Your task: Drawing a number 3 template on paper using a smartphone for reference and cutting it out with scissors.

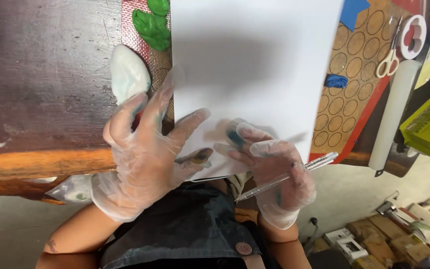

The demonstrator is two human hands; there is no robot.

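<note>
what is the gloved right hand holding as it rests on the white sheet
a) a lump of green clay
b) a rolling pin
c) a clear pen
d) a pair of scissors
c: the right hand has a clear pen lying across its fingers at the lower edge of the white sheet, while the scissors and the white rolling pin lie untouched off to the side and the green clay sits at the top of the mat.

Single view, head-worn camera. Looks steeply down from above the person's chest onto the near edge of the bench (41, 99). Close range: gloved left hand (143, 157) and right hand (274, 172) fill the middle. Floor visible past the bench's near edge. No second view to compare.
</note>
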